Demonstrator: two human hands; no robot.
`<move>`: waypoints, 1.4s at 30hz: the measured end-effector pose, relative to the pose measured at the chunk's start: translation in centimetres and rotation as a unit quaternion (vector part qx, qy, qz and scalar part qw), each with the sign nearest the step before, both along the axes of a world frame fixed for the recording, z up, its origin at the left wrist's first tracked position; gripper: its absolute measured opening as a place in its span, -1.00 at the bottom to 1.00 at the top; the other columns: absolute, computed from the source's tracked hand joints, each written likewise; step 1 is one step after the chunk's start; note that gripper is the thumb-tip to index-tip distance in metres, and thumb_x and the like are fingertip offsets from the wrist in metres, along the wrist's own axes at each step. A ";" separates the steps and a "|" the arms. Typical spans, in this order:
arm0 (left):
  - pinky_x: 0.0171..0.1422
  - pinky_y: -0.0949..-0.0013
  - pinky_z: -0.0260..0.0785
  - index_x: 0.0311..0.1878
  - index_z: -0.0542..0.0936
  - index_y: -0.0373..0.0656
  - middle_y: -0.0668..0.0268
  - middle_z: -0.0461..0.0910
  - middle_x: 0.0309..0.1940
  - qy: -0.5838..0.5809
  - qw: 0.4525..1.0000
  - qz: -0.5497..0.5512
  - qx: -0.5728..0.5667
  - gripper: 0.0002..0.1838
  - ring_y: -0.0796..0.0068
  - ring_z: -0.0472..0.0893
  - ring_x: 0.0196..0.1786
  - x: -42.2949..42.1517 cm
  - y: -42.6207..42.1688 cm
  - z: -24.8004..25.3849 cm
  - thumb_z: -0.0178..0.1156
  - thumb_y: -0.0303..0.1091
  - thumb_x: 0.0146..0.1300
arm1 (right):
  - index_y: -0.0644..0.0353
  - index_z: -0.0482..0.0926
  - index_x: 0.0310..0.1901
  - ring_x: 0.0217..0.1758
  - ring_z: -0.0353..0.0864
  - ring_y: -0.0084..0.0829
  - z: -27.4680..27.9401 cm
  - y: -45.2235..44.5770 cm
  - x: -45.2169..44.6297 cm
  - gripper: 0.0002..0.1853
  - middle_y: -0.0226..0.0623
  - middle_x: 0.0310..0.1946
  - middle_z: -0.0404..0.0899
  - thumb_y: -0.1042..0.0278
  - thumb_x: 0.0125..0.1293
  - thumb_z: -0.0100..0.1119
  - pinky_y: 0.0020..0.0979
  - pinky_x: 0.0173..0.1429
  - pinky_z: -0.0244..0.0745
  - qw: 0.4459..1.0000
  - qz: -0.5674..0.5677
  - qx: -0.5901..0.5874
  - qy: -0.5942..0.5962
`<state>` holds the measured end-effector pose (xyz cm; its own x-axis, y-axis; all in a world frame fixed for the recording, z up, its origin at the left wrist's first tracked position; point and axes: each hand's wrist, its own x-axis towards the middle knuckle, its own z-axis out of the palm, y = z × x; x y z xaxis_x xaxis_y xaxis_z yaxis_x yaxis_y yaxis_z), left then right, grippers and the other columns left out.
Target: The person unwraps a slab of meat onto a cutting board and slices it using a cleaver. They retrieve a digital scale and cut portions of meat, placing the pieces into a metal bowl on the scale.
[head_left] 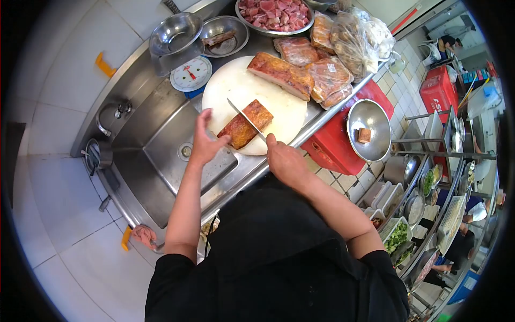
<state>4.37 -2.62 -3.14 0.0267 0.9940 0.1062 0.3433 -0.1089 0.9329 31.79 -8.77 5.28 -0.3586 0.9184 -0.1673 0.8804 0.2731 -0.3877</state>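
Note:
My right hand (pixel 288 162) is closed around the handle of a knife (pixel 242 114). The blade lies across a brown-skinned piece of roasted pork (pixel 236 133) on a round white cutting board (pixel 220 96). Beside the near left end of that piece is my left hand (pixel 204 140), its fingers and thumb spread apart; the thumb tip is at the meat, and whether it touches I cannot tell. A larger slab of the same meat (pixel 281 75) rests at the board's far side.
A steel sink (pixel 155 161) is left of the board, with a dial scale (pixel 191 74) behind. Bagged meat (pixel 328 78) and a bowl of pink meat cubes (pixel 274 15) stand farther back. On a red crate (pixel 330 155), a steel bowl (pixel 375 121) holds one chunk.

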 end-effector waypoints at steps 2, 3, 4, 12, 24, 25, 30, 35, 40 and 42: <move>0.68 0.08 0.23 0.48 0.35 -0.19 0.09 0.42 0.43 -0.029 0.999 0.038 -0.018 -0.05 0.09 0.43 0.52 -2.4 -0.6 -0.6 0.60 -0.40 -0.01 | 0.34 0.39 0.06 -0.28 0.78 0.10 -0.2 0.1 0.2 -0.80 0.09 -0.34 0.70 0.42 0.52 -0.01 0.04 -0.20 0.70 1.000 0.005 -0.001 0.004; 0.71 0.07 0.19 0.48 0.33 -0.18 0.11 0.40 0.44 -0.059 0.995 0.076 -0.034 -0.07 0.10 0.41 0.54 -3.2 -0.9 -0.5 0.58 -0.43 0.01 | 0.35 0.40 0.07 -0.29 0.78 0.10 -0.2 0.2 0.2 -0.80 0.09 -0.34 0.70 0.43 0.52 -0.02 0.04 -0.21 0.70 1.000 0.010 0.000 0.009; 0.70 0.06 0.22 0.43 0.36 -0.18 0.12 0.41 0.43 -0.059 0.994 0.082 -0.031 -0.14 0.14 0.42 0.54 -3.7 -1.1 -0.6 0.54 -0.48 0.03 | 0.35 0.40 0.07 -0.29 0.78 0.10 0.0 0.3 0.2 -0.80 0.09 -0.34 0.70 0.43 0.52 -0.02 0.04 -0.21 0.70 1.000 0.012 0.000 0.009; 0.58 0.04 0.33 0.36 0.49 -0.16 0.03 0.46 0.36 0.168 0.981 -0.090 0.018 -0.18 0.00 0.47 0.46 3.3 -0.9 3.0 0.60 -0.31 -0.03 | 0.32 0.40 0.02 -0.31 0.79 0.06 0.8 0.2 0.0 -0.84 0.05 -0.39 0.70 0.48 0.50 -0.04 -0.01 -0.23 0.72 1.000 0.017 0.002 -0.003; 0.37 0.07 0.52 0.30 0.58 -0.25 0.04 0.49 0.23 0.232 0.968 -0.090 -0.023 -0.16 -0.02 0.58 0.27 5.3 -0.2 2.7 0.66 -0.19 -0.09 | 0.28 0.39 -0.02 -0.34 0.80 0.03 1.3 0.7 -0.4 -0.88 0.02 -0.39 0.68 0.48 0.48 -0.01 -0.02 -0.26 0.72 1.000 -0.003 0.001 0.005; 0.39 0.06 0.50 0.30 0.60 -0.21 0.05 0.49 0.24 0.227 0.969 -0.087 -0.033 -0.19 -0.02 0.57 0.29 5.3 -0.2 3.0 0.64 -0.18 -0.08 | 0.28 0.39 -0.02 -0.34 0.80 0.03 1.5 0.7 -0.5 -0.88 0.02 -0.39 0.68 0.48 0.48 -0.01 -0.02 -0.26 0.72 1.000 -0.003 -0.001 0.005; 0.41 0.05 0.48 0.27 0.64 -0.17 0.06 0.51 0.25 0.217 0.973 -0.078 -0.031 -0.24 -0.03 0.57 0.30 5.1 -0.1 2.5 0.62 -0.17 -0.07 | 0.27 0.39 -0.01 -0.35 0.80 0.01 1.5 0.4 -0.4 -0.87 -0.02 -0.38 0.70 0.49 0.48 -0.01 -0.06 -0.26 0.72 1.000 0.011 -0.013 -0.024; 0.43 0.02 0.46 0.23 0.65 -0.14 0.05 0.54 0.27 0.222 0.970 -0.082 -0.049 -0.29 -0.07 0.56 0.31 5.1 0.0 2.9 0.59 -0.17 -0.06 | 0.28 0.39 0.00 -0.35 0.79 0.02 2.7 -0.3 0.5 -0.87 -0.02 -0.40 0.69 0.50 0.48 -0.02 -0.02 -0.28 0.69 0.999 0.018 -0.033 -0.020; 0.44 0.00 0.45 0.24 0.64 -0.12 0.04 0.55 0.29 0.217 0.972 -0.082 -0.028 -0.29 -0.07 0.54 0.33 4.9 0.3 2.2 0.59 -0.17 -0.06 | 0.30 0.37 0.01 -0.33 0.77 0.09 3.9 0.8 -0.8 -0.85 0.02 -0.40 0.69 0.51 0.47 -0.02 0.04 -0.26 0.66 0.992 0.001 -0.100 -0.073; 0.45 0.00 0.45 0.24 0.64 -0.11 0.03 0.55 0.29 0.217 0.972 -0.083 -0.025 -0.29 -0.07 0.54 0.33 4.8 0.3 1.8 0.59 -0.17 -0.06 | 0.31 0.36 0.01 -0.34 0.77 0.10 4.0 1.6 -1.1 -0.84 0.03 -0.40 0.70 0.53 0.46 -0.01 0.03 -0.25 0.68 0.992 0.001 -0.116 -0.051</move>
<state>9.21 -2.28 -1.35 0.2194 0.9756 -0.0001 0.6872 -0.1545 0.7098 30.72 -7.17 9.28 -0.3307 0.8504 -0.4093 0.9179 0.1891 -0.3488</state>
